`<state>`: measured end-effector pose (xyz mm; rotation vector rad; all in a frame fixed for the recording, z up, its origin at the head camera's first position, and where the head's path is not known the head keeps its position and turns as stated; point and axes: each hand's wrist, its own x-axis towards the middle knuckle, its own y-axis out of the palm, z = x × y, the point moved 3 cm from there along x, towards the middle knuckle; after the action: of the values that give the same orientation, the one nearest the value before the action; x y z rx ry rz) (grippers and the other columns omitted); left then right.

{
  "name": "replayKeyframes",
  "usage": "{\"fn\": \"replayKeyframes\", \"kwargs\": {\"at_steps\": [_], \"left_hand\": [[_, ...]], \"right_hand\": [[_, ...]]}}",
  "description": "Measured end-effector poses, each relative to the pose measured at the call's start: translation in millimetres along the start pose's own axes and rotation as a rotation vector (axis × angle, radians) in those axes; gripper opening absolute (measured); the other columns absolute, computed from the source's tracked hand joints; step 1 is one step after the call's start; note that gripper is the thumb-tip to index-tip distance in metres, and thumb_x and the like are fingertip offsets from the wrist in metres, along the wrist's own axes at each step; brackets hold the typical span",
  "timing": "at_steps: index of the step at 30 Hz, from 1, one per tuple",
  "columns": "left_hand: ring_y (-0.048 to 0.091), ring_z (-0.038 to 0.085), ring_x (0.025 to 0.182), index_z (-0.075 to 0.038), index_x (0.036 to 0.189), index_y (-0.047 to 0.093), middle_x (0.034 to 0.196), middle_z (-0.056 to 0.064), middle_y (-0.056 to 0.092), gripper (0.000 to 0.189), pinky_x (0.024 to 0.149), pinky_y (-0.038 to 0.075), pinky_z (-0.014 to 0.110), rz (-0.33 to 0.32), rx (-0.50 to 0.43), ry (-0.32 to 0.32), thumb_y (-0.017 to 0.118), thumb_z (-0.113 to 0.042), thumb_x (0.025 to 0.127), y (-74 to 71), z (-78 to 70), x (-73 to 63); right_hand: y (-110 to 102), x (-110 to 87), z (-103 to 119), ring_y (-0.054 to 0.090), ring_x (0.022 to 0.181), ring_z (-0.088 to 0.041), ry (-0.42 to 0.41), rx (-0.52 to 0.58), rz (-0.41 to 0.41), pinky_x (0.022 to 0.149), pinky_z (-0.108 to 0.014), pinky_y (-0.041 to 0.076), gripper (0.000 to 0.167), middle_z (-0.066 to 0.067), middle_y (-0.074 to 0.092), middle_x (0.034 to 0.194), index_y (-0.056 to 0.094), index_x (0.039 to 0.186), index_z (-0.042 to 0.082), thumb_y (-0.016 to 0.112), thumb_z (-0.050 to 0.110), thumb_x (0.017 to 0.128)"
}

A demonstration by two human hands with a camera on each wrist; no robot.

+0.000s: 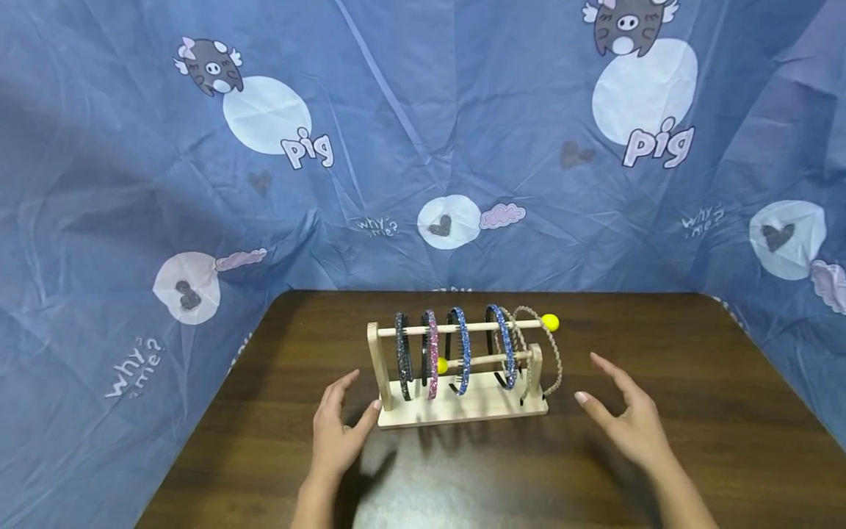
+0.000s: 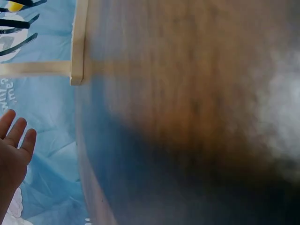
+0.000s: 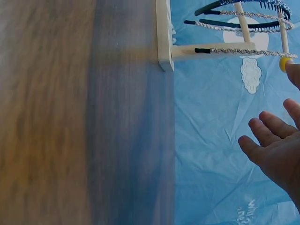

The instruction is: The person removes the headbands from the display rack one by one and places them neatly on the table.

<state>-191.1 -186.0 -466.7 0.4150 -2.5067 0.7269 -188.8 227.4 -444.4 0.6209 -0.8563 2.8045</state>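
Observation:
A pale wooden headband stand with two dowels rests on the table. Along the upper dowel hang a black glittery headband, a pink one, two blue ones, including the blue headband, and braided beige headbands at the right end. My left hand is beside the stand's left end, its fingers spread and the thumb tip near the base corner. Off the right end, my right hand hovers with fingers apart, holding nothing. The left palm also carries nothing.
A dark brown wooden table lies under the stand. Yellow balls cap the dowels, one at the upper right tip. Behind and at the sides hangs a blue printed cloth.

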Motion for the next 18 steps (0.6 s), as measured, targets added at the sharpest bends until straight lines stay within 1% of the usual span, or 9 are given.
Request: {"fn": "replayKeyframes", "kwargs": {"at_steps": [2,4,6,9,11,12,16,18], "left_hand": [[0.051,0.028,0.111,-0.008,0.124,0.055,0.120,0.011,0.056,0.056,0.088,0.043,0.049,0.014,-0.003,0.005,0.077,-0.015,0.072,2.4,1.0,1.0],[0.051,0.029,0.111,-0.008,0.125,0.055,0.121,0.011,0.055,0.060,0.089,0.041,0.049,0.034,-0.005,0.009,0.077,-0.016,0.071,4.9,2.1,2.0],[0.050,0.030,0.112,-0.007,0.126,0.054,0.122,0.011,0.055,0.064,0.090,0.041,0.050,0.054,-0.007,0.014,0.078,-0.018,0.069,7.8,4.5,3.4],[0.049,0.030,0.114,-0.008,0.128,0.053,0.124,0.011,0.054,0.068,0.093,0.039,0.051,0.093,-0.005,0.008,0.079,-0.023,0.067,11.9,6.9,6.6],[0.049,0.030,0.115,-0.009,0.129,0.052,0.124,0.011,0.054,0.070,0.093,0.038,0.051,0.122,0.004,-0.002,0.080,-0.026,0.066,15.4,10.0,9.4],[0.048,0.031,0.116,-0.009,0.129,0.052,0.124,0.012,0.054,0.072,0.094,0.038,0.051,0.137,0.007,-0.012,0.080,-0.027,0.065,17.1,11.1,10.7],[0.047,0.033,0.117,-0.007,0.129,0.051,0.125,0.015,0.053,0.078,0.096,0.036,0.051,0.207,0.023,-0.091,0.082,-0.031,0.062,23.4,18.3,14.2],[0.045,0.035,0.118,-0.007,0.130,0.049,0.126,0.015,0.052,0.082,0.096,0.035,0.052,0.245,0.036,-0.141,0.083,-0.033,0.060,26.1,21.0,14.5]], "right_hand": [[2.1,3.3,1.3,0.046,0.118,-0.023,-0.006,0.043,0.004,0.096,-0.038,0.036,0.060,-0.016,0.052,0.129,0.047,0.135,0.013,0.072,0.011,0.081],[4.2,5.7,3.7,0.047,0.116,-0.013,-0.019,0.090,0.006,0.095,-0.023,0.035,0.059,-0.016,0.052,0.128,0.047,0.134,0.010,0.072,0.007,0.081],[5.9,7.4,6.2,0.048,0.113,-0.006,-0.034,0.160,0.000,0.091,-0.012,0.034,0.059,-0.017,0.053,0.127,0.047,0.133,0.007,0.071,0.001,0.080],[9.2,9.6,7.3,0.050,0.113,-0.008,-0.021,0.264,0.005,0.091,-0.016,0.038,0.059,-0.017,0.053,0.127,0.045,0.133,0.002,0.069,-0.004,0.080],[11.1,11.3,6.7,0.052,0.112,-0.012,0.000,0.332,0.008,0.091,-0.019,0.041,0.058,-0.012,0.054,0.127,0.045,0.133,0.000,0.068,-0.005,0.081],[12.2,12.2,6.1,0.052,0.112,-0.012,0.007,0.359,0.012,0.091,-0.020,0.042,0.057,-0.013,0.054,0.127,0.044,0.133,-0.001,0.067,-0.006,0.081],[18.5,15.7,3.0,0.053,0.112,-0.016,0.016,0.455,0.029,0.091,-0.021,0.042,0.053,-0.009,0.056,0.125,0.043,0.132,-0.004,0.064,-0.006,0.083],[21.5,16.1,0.9,0.054,0.111,-0.017,0.016,0.512,0.034,0.090,-0.021,0.043,0.052,-0.012,0.056,0.125,0.043,0.131,-0.005,0.063,-0.008,0.083]]}}
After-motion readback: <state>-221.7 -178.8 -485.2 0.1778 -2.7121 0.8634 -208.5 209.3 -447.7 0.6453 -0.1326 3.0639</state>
